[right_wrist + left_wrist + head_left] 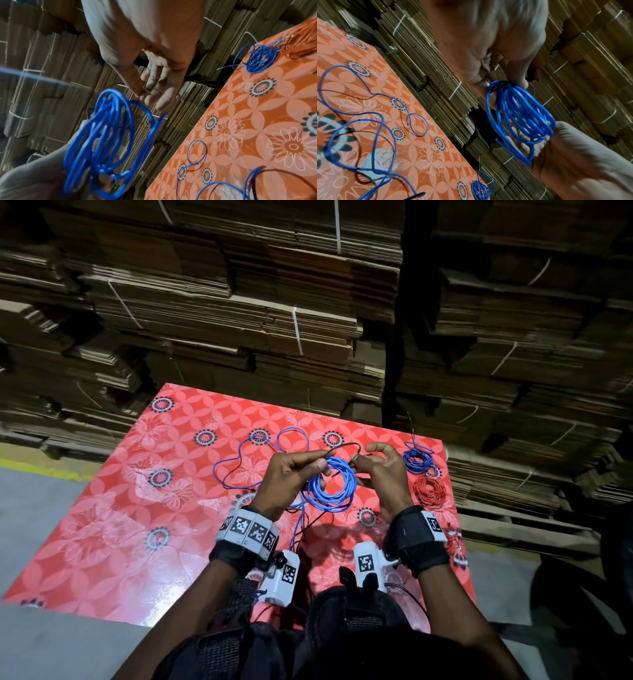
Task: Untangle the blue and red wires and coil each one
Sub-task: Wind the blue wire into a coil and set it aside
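Red floral table (113, 508) — three wire coils: two blue, one red; hands (291, 477) gripping one blue coil (330, 486).

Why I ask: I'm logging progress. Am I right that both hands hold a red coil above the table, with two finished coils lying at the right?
Not quite: the held coil is blue, as the head view shows. The left hand and right hand do hold it above the table, with the finished blue coil and red coil at the right.

Blue wire (330, 484) part-coiled; red coil (428, 491) tabletop.
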`<action>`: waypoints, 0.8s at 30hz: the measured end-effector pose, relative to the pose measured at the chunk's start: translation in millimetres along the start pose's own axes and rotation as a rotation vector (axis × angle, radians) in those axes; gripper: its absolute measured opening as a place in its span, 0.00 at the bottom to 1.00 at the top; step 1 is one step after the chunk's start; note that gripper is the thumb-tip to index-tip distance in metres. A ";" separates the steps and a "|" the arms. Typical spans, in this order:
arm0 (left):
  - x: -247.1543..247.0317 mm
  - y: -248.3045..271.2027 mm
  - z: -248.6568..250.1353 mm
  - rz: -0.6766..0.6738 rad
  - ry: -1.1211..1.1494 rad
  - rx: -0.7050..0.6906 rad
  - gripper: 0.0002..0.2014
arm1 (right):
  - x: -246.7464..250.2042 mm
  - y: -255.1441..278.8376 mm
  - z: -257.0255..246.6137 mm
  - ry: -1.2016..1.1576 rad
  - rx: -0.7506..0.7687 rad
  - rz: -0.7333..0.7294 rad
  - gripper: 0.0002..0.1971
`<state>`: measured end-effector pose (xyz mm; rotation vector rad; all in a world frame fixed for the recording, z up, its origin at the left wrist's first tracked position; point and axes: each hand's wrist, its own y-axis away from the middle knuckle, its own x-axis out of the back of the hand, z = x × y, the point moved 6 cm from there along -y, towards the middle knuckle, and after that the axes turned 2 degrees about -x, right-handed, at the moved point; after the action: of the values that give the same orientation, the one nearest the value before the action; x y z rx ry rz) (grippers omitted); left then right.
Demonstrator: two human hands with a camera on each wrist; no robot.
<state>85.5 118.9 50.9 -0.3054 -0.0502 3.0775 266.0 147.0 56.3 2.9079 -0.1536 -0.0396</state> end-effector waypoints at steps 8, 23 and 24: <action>1.6 0.0 -0.5 0.028 -0.004 -0.030 0.13 | -13.7 10.8 2.5 0.025 -0.061 -0.198 0.05; 5.2 -2.9 3.4 0.201 -0.079 -0.126 0.12 | -38.2 32.5 8.5 -0.163 -0.015 -0.116 0.23; 5.8 -2.2 4.1 0.206 -0.068 -0.130 0.12 | -37.9 33.1 5.0 -0.168 0.048 -0.095 0.21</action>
<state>79.1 121.3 53.8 -0.2246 -0.2361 3.2957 224.8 117.9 59.5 2.9552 -0.0447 -0.3004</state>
